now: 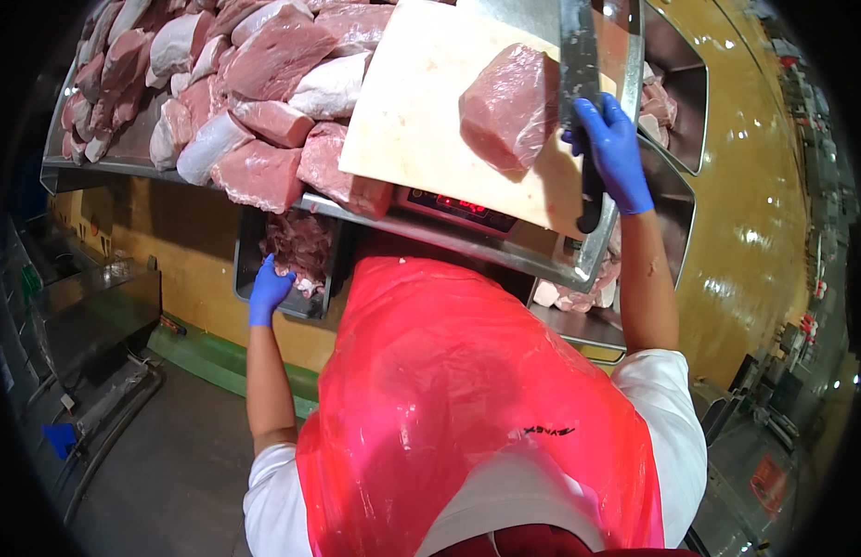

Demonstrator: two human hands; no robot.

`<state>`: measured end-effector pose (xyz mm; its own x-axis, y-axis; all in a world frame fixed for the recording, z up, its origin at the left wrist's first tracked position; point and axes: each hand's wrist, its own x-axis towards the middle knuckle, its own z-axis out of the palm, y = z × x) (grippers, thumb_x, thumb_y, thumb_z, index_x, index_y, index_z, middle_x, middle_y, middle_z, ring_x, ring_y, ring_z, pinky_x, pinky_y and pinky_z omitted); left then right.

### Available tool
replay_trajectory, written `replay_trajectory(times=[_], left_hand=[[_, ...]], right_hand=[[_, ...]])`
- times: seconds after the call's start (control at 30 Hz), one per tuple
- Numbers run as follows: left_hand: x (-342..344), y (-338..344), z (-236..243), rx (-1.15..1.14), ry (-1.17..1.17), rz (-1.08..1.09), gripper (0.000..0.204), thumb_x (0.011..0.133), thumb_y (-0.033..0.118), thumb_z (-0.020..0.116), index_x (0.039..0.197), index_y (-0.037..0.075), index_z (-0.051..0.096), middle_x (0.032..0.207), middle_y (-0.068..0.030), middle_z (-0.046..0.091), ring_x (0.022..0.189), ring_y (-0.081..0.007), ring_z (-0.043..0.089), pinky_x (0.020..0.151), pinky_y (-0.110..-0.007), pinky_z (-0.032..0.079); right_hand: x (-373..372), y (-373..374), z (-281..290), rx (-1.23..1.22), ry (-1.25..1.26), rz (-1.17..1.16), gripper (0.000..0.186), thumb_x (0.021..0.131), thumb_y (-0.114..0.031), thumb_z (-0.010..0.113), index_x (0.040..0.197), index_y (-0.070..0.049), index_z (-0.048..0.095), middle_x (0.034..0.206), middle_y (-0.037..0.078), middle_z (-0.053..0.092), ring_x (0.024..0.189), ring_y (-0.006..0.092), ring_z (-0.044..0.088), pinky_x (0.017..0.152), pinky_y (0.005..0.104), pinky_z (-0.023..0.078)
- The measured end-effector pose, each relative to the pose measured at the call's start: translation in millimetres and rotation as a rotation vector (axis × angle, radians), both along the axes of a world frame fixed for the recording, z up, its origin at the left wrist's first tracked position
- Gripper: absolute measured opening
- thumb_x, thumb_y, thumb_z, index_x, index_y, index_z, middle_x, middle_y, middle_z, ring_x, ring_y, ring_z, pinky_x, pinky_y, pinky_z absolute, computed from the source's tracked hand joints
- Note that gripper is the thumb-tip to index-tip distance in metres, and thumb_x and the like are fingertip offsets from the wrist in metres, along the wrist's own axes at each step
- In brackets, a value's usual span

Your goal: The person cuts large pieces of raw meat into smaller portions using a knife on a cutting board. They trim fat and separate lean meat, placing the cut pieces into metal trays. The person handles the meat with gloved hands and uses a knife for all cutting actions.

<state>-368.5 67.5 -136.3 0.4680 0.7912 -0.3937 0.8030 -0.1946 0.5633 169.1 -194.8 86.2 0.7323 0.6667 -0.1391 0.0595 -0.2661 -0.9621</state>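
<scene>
My right hand (614,153), in a blue glove, is closed on a large knife (580,60) at the right side of the cream cutting board (407,102). The blade points away from me, and the dark handle extends below my fingers toward the near edge. A thick pink piece of meat (511,107) lies on the board just left of the blade. My left hand (270,291), also blue-gloved, is lowered over the near-left rim of a dark bin (248,243). Its thumb and fingers are apart beside dark red meat trimmings (298,243), and I see nothing held.
Many pink and white-fatted meat pieces (277,56) crowd a metal table at the far left. A scale display (460,210) with red digits sits under the board's near edge. Metal bins (681,84) with meat stand at the right. A green ledge (207,357) runs at the lower left.
</scene>
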Motion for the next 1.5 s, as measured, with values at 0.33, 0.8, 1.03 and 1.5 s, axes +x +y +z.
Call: replay_trajectory(times=[0.33, 0.8, 1.03, 1.5], left_hand=[[409.8, -45.6, 144.8, -0.354, -0.988, -0.355, 0.044, 0.108, 0.028, 0.045, 0.140, -0.001, 0.054, 0.137, -0.0167, 0.059, 0.126, -0.0252, 0.055, 0.111, -0.037, 0.039], [285.6, -69.6, 179.1, 0.112, -0.950, -0.111, 0.006, 0.094, 0.005, 0.062, 0.098, 0.001, 0.065, 0.096, -0.0040, 0.063, 0.090, -0.0134, 0.059, 0.083, -0.028, 0.047], [284.9, -102.5, 173.9, 0.171, -0.843, -0.066, 0.014, 0.094, 0.002, 0.064, 0.108, 0.000, 0.064, 0.100, -0.0033, 0.060, 0.089, -0.0106, 0.058, 0.080, -0.026, 0.049], [353.5, -111.7, 146.6, 0.122, -0.821, -0.322, 0.008, 0.083, 0.004, 0.074, 0.084, 0.002, 0.066, 0.075, -0.0061, 0.063, 0.065, -0.0111, 0.061, 0.061, -0.028, 0.050]], right_hand=[[-84.6, 36.7, -54.5, 0.267, 0.121, -0.151, 0.017, 0.102, -0.015, 0.060, 0.110, -0.001, 0.054, 0.087, 0.007, 0.064, 0.065, 0.0107, 0.061, 0.055, 0.0279, 0.050], [-58.5, -86.3, -13.7, -0.483, -0.677, 0.404, 0.069, 0.094, -0.015, 0.062, 0.156, -0.029, 0.036, 0.087, 0.016, 0.061, 0.069, 0.0392, 0.064, 0.065, 0.0507, 0.053], [-34.7, -188.2, 21.9, -0.518, -0.577, 0.449, 0.066, 0.095, -0.013, 0.064, 0.155, -0.026, 0.040, 0.093, 0.014, 0.068, 0.074, 0.0375, 0.067, 0.068, 0.0447, 0.055], [-90.1, -77.5, -7.3, -0.341, -0.457, 0.251, 0.073, 0.092, -0.008, 0.060, 0.158, -0.025, 0.034, 0.094, 0.018, 0.065, 0.076, 0.0410, 0.065, 0.069, 0.0499, 0.053]])
